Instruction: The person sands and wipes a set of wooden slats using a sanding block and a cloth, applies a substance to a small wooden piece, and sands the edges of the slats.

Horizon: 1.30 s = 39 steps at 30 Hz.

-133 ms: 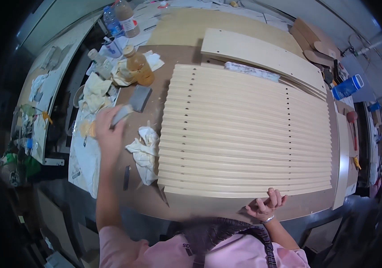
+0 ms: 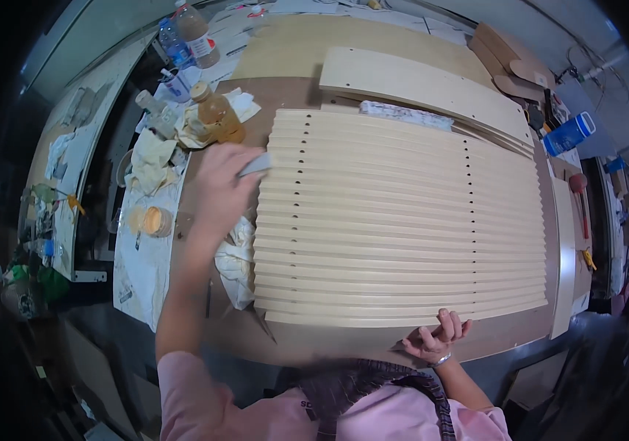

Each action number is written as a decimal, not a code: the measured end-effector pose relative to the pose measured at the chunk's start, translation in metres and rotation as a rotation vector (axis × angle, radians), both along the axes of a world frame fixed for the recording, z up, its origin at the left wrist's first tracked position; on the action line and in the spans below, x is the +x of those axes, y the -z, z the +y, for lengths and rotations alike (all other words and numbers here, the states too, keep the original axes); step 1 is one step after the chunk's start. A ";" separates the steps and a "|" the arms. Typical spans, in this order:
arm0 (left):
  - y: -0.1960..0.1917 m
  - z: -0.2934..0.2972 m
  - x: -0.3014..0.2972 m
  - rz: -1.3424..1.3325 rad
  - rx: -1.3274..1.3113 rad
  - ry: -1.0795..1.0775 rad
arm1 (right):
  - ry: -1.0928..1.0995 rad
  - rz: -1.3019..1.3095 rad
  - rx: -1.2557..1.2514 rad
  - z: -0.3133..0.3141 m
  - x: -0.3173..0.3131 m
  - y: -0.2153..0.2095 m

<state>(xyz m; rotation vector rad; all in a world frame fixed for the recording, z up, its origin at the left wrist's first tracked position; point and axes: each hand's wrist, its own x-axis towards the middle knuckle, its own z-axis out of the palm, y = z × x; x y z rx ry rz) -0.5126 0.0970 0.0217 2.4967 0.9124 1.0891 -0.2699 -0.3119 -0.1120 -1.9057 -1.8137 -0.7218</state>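
Note:
My left hand (image 2: 224, 184) is closed around a small grey sanding block (image 2: 257, 165) at the left edge of a row of pale wooden strips (image 2: 388, 220). The strips lie side by side, with two lines of dark holes across them. Palm up at the front edge of the strips, my right hand (image 2: 438, 338) has its fingers apart and loosely bent, with nothing seen in them. A crumpled white cloth (image 2: 236, 261) lies on the table beside my left forearm, partly covered by it.
Pale boards (image 2: 417, 88) with holes are stacked behind the strips. At the back left stand an amber bottle (image 2: 219, 117), clear bottles (image 2: 195, 33) and stained rags (image 2: 152, 162). An open jar (image 2: 156, 220) sits left of my forearm. A blue container (image 2: 570, 136) is at the right.
My left hand has swung right with the sanding block, from the table to the strips' left edge. It now covers where another grey block lay. My right hand has stayed in place.

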 end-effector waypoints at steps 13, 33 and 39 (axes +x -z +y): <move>0.010 0.034 0.090 0.277 0.026 0.288 | 0.027 -0.017 0.034 0.004 -0.005 0.000; 0.001 0.050 0.020 0.111 0.024 0.034 | 0.006 0.018 0.013 0.001 -0.006 0.000; 0.019 0.075 -0.024 0.190 -0.065 -0.222 | -0.019 -0.004 0.013 0.003 -0.005 -0.002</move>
